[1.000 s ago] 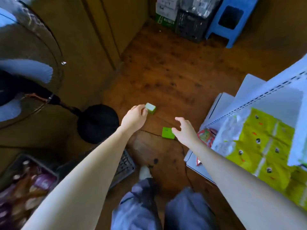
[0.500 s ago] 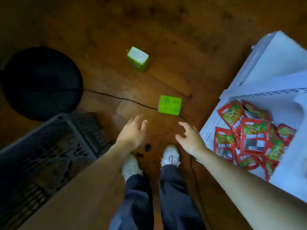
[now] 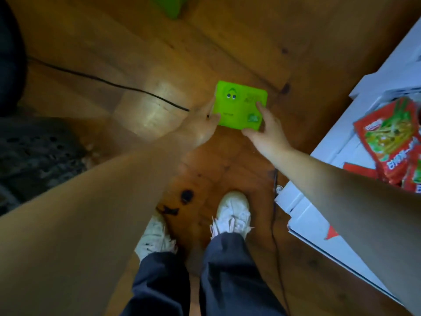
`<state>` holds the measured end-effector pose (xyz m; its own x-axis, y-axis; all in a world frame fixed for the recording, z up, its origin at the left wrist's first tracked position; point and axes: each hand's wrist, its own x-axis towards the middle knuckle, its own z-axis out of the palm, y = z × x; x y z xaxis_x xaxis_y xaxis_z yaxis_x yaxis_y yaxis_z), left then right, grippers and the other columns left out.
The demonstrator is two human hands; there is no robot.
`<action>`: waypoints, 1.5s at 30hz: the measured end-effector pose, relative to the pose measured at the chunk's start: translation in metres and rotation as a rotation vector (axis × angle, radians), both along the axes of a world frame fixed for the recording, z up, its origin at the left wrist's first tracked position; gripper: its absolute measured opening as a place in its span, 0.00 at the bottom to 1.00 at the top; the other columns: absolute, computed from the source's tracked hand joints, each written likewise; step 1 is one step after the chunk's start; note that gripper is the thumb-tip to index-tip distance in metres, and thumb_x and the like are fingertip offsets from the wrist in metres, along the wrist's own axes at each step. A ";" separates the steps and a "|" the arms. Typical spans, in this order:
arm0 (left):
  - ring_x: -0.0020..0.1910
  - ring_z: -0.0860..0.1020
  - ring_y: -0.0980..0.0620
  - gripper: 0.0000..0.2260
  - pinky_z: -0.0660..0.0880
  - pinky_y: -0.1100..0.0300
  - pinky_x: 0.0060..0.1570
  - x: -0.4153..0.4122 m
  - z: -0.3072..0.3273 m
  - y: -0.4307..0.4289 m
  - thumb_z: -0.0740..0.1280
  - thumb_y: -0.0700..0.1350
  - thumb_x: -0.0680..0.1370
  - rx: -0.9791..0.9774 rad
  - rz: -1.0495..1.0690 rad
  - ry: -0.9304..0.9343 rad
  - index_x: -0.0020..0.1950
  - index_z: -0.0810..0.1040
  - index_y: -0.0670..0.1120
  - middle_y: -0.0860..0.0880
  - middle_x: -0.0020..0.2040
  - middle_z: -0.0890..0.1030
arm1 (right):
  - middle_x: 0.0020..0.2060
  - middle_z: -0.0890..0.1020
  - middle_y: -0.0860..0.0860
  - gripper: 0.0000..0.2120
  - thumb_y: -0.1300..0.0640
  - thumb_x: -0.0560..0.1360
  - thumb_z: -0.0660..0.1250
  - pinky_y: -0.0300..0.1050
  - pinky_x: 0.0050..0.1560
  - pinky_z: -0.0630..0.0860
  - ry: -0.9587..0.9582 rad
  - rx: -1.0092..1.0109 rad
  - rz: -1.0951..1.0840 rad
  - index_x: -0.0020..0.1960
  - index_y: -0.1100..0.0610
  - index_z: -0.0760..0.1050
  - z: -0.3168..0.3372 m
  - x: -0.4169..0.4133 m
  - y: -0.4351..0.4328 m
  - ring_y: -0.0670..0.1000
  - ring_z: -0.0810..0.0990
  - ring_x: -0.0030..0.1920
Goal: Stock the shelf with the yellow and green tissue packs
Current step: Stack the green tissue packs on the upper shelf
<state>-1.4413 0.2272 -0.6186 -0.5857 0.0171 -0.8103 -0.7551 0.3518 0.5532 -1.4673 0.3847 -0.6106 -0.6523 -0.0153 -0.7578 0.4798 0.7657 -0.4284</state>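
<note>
I saw the green tissue pack [image 3: 240, 106] lying flat on the worn wooden floor [image 3: 227, 42], at 12 o'clock from the white shoes [image 3: 232, 215]. The left hand [image 3: 200, 128] pinched its left edge and the right hand [image 3: 266, 133] gripped its right edge. A black cable [image 3: 109, 84] ran in from 10 o'clock. A second green pack [image 3: 169, 5] sat farther off at 12. The white shelf [image 3: 303, 215] with red snack packets [image 3: 391, 142] stood at 3 o'clock.

I'm seeing open floor [image 3: 239, 42] lying across the upper middle; a black cable [image 3: 114, 84] is crossing at left, and the white shelf [image 3: 307, 220] is crowding the right edge.
</note>
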 end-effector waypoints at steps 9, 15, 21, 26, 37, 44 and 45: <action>0.70 0.65 0.46 0.26 0.65 0.55 0.63 0.007 0.003 0.009 0.57 0.51 0.81 0.033 0.362 -0.243 0.77 0.53 0.48 0.48 0.73 0.62 | 0.62 0.74 0.58 0.20 0.57 0.69 0.70 0.46 0.61 0.71 -0.046 -0.176 -0.420 0.59 0.46 0.73 0.002 0.004 -0.014 0.55 0.74 0.61; 0.63 0.71 0.41 0.17 0.70 0.49 0.63 0.009 0.045 -0.001 0.61 0.55 0.79 -0.088 0.520 -0.228 0.63 0.70 0.47 0.43 0.65 0.72 | 0.58 0.76 0.59 0.05 0.51 0.65 0.72 0.55 0.61 0.73 -0.062 -0.127 -0.446 0.39 0.44 0.76 0.042 0.011 -0.034 0.57 0.77 0.56; 0.46 0.71 0.46 0.10 0.74 0.47 0.55 0.019 0.108 -0.025 0.68 0.49 0.76 -0.160 0.624 -0.163 0.47 0.67 0.48 0.44 0.57 0.67 | 0.48 0.82 0.61 0.10 0.61 0.74 0.67 0.62 0.59 0.73 -0.146 -0.207 -0.491 0.35 0.51 0.76 0.105 0.016 -0.069 0.60 0.79 0.54; 0.57 0.74 0.39 0.14 0.72 0.51 0.57 0.035 0.151 -0.046 0.68 0.45 0.75 -0.184 0.745 -0.124 0.52 0.64 0.44 0.39 0.54 0.72 | 0.45 0.71 0.44 0.09 0.59 0.72 0.70 0.57 0.61 0.73 -0.049 -0.170 -0.420 0.35 0.47 0.77 0.147 0.028 -0.086 0.55 0.76 0.55; 0.65 0.73 0.43 0.49 0.71 0.44 0.63 0.058 0.301 -0.067 0.73 0.43 0.72 0.241 0.846 -0.117 0.75 0.37 0.59 0.49 0.73 0.66 | 0.48 0.73 0.53 0.16 0.68 0.71 0.66 0.39 0.43 0.70 0.169 -0.241 -0.569 0.56 0.57 0.69 0.300 0.010 -0.119 0.50 0.73 0.47; 0.51 0.78 0.47 0.22 0.75 0.57 0.45 0.090 0.419 -0.071 0.72 0.45 0.73 0.255 0.852 -0.086 0.62 0.64 0.51 0.48 0.58 0.77 | 0.62 0.72 0.56 0.28 0.62 0.72 0.69 0.38 0.52 0.72 0.150 -0.277 -0.517 0.69 0.56 0.64 0.413 0.049 -0.124 0.50 0.73 0.57; 0.52 0.79 0.47 0.23 0.76 0.54 0.47 0.093 0.438 -0.072 0.72 0.46 0.72 0.253 0.855 -0.072 0.61 0.64 0.51 0.48 0.58 0.78 | 0.67 0.68 0.55 0.32 0.58 0.71 0.70 0.41 0.58 0.70 0.122 -0.274 -0.532 0.72 0.54 0.60 0.430 0.057 -0.123 0.51 0.71 0.63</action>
<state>-1.3479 0.1556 -0.1803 -0.4281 -0.2188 -0.8768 -0.7390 -0.4738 0.4790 -1.4108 0.2621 -0.1804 -0.7062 0.1525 -0.6914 0.7009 0.2889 -0.6521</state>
